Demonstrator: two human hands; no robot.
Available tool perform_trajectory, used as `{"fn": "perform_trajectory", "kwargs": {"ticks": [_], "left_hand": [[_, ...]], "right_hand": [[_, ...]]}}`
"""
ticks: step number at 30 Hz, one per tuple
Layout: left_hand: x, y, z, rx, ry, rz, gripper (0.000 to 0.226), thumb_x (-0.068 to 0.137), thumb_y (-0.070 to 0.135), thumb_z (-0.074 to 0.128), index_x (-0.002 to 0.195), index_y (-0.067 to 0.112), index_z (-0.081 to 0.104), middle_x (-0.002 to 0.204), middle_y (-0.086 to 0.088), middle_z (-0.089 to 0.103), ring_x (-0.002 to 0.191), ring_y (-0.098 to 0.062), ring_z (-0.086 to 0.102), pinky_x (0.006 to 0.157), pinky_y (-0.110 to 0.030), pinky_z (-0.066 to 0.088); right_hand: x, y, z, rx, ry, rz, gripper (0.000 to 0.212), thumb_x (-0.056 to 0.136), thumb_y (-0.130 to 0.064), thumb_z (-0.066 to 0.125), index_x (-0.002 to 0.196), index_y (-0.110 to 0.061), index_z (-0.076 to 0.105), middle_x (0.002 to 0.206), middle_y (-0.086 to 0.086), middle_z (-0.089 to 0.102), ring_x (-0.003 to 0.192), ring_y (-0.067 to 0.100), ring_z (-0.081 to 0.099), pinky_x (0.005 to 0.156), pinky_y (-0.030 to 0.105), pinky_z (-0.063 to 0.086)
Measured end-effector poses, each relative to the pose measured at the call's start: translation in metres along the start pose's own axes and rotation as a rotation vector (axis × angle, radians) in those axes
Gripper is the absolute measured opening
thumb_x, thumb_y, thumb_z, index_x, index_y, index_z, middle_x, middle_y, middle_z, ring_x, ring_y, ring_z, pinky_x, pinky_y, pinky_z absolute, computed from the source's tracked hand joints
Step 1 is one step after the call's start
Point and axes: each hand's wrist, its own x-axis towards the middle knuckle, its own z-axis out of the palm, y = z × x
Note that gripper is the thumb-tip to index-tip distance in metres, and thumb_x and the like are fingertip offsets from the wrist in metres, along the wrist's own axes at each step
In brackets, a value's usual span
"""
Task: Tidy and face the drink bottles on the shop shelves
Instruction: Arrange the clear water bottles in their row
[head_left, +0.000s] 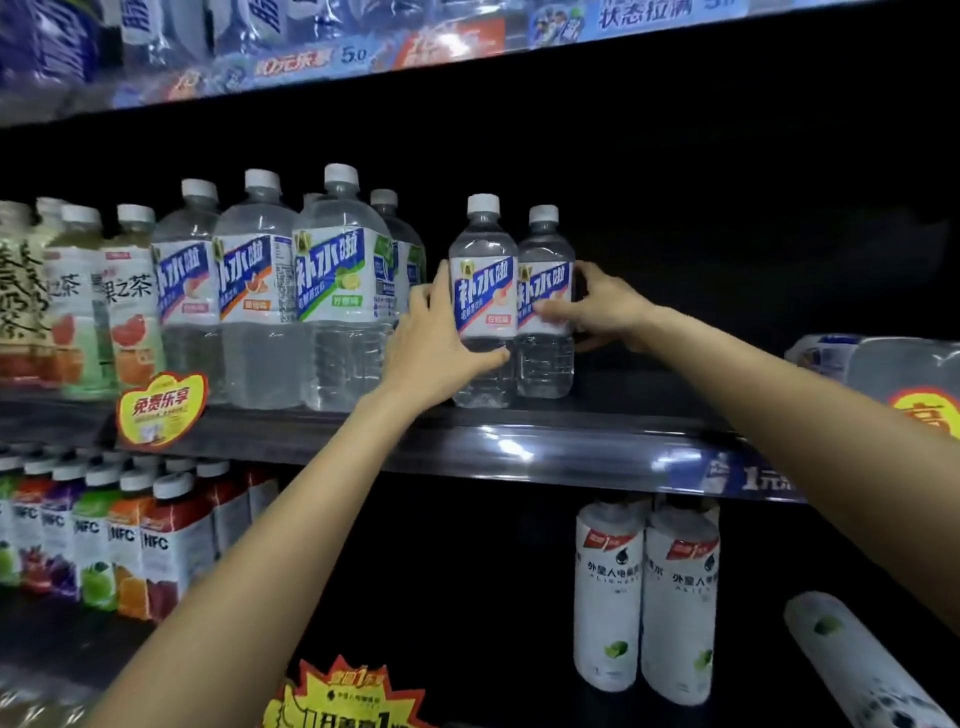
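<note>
1. On the middle shelf (519, 452), near the picture's centre, two small clear bottles (483, 301) stand upright and touching, labels forward.
2. Left hand (441, 343) wraps the left bottle at its label, thumb across the front; right hand (602, 306) curls round the right bottle (545, 301), fingers on the label.
3. Full of liquid, they likely feel fairly heavy; the thin plastic would give under a squeeze, and the label band looks like the surest hold.
4. Bigger bottles (343, 291) of the same brand crowd at nine o'clock, just beside the left hand.
5. Toward three o'clock the shelf is dark and open, until a wrapped pack (883, 364) lying at the edge.
</note>
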Motion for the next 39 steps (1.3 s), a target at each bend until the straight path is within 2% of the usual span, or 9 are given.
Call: {"fn": "perform_trajectory", "kwargs": {"ticks": [4, 9, 19, 23, 26, 29, 34, 36, 39], "left_hand": [[-0.003, 0.0, 0.003, -0.035, 0.024, 0.023, 0.12, 0.07, 0.047, 0.08, 0.153, 0.023, -0.003, 0.145, -0.008, 0.039, 0.127, -0.027, 0.045, 0.099, -0.041, 0.039], [0.007, 0.004, 0.014, 0.06, 0.036, 0.013, 0.123, 0.07, 0.048, 0.081, 0.153, 0.018, -0.004, 0.138, -0.014, 0.044, 0.12, -0.033, 0.052, 0.096, -0.045, 0.045], [0.025, 0.007, 0.025, 0.203, -0.019, -0.015, 0.116, 0.079, 0.04, 0.076, 0.151, 0.007, -0.009, 0.134, -0.021, 0.044, 0.117, -0.037, 0.053, 0.092, -0.044, 0.045], [0.018, 0.016, 0.022, 0.253, -0.003, -0.009, 0.112, 0.082, 0.039, 0.073, 0.151, 0.001, -0.006, 0.142, -0.02, 0.042, 0.123, -0.036, 0.049, 0.096, -0.044, 0.043], [0.0, 0.027, 0.013, 0.203, 0.082, 0.069, 0.094, 0.086, 0.042, 0.067, 0.152, 0.006, 0.011, 0.139, -0.015, 0.046, 0.122, -0.031, 0.048, 0.095, -0.043, 0.045], [-0.036, 0.043, 0.001, 0.149, 0.175, 0.154, 0.064, 0.091, 0.042, 0.057, 0.146, 0.017, 0.034, 0.131, -0.004, 0.055, 0.118, -0.024, 0.051, 0.089, -0.039, 0.046], [-0.115, 0.071, -0.006, -0.034, 0.429, 0.355, 0.029, 0.092, 0.034, 0.055, 0.114, 0.019, 0.065, 0.095, 0.008, 0.071, 0.087, -0.014, 0.065, 0.07, -0.034, 0.052], [-0.146, 0.074, 0.002, -0.074, 0.54, 0.485, 0.021, 0.091, 0.024, 0.057, 0.102, 0.013, 0.071, 0.083, 0.004, 0.072, 0.074, -0.016, 0.066, 0.063, -0.031, 0.052], [-0.197, 0.081, 0.019, -0.125, 0.515, 0.584, 0.02, 0.09, 0.017, 0.056, 0.097, 0.007, 0.073, 0.072, 0.001, 0.068, 0.061, -0.017, 0.062, 0.059, -0.03, 0.051]], "right_hand": [[-0.004, 0.0, 0.002, -0.071, 0.051, -0.16, 0.092, 0.083, -0.009, 0.07, 0.149, -0.028, 0.008, 0.108, 0.011, 0.06, 0.094, 0.027, 0.064, 0.073, 0.046, 0.058], [0.009, -0.004, 0.017, -0.314, 0.1, -0.192, 0.083, 0.087, -0.014, 0.066, 0.147, -0.028, 0.012, 0.12, 0.015, 0.059, 0.101, 0.032, 0.062, 0.084, 0.046, 0.053], [0.011, -0.004, 0.017, -0.178, -0.276, -0.042, 0.108, 0.085, 0.007, 0.058, 0.148, -0.032, -0.021, 0.149, 0.01, 0.035, 0.125, 0.026, 0.046, 0.096, 0.038, 0.046], [-0.011, -0.011, 0.01, -0.231, -0.231, -0.096, 0.09, 0.088, 0.001, 0.059, 0.152, -0.021, 0.001, 0.151, 0.011, 0.03, 0.135, 0.022, 0.032, 0.102, 0.025, 0.029], [-0.04, -0.02, -0.002, -0.322, -0.121, -0.229, 0.074, 0.092, -0.013, 0.06, 0.151, -0.018, 0.017, 0.153, 0.011, 0.023, 0.14, 0.022, 0.025, 0.106, 0.022, 0.022], [-0.076, -0.02, -0.01, -0.353, -0.004, -0.346, 0.059, 0.094, -0.022, 0.058, 0.146, -0.021, 0.032, 0.143, 0.007, 0.039, 0.129, 0.02, 0.042, 0.099, 0.021, 0.032], [-0.166, 0.003, -0.007, -0.273, 0.294, -0.546, 0.028, 0.09, -0.023, 0.051, 0.116, -0.022, 0.062, 0.106, -0.005, 0.068, 0.097, 0.012, 0.063, 0.084, 0.04, 0.051], [-0.208, 0.021, 0.0, -0.286, 0.395, -0.608, 0.026, 0.089, -0.022, 0.05, 0.109, -0.017, 0.065, 0.097, -0.002, 0.07, 0.089, 0.017, 0.066, 0.074, 0.04, 0.053], [-0.275, 0.062, 0.01, -0.348, 0.482, -0.665, 0.021, 0.089, -0.018, 0.054, 0.104, -0.013, 0.069, 0.086, -0.001, 0.071, 0.075, 0.018, 0.066, 0.063, 0.035, 0.052]]}}
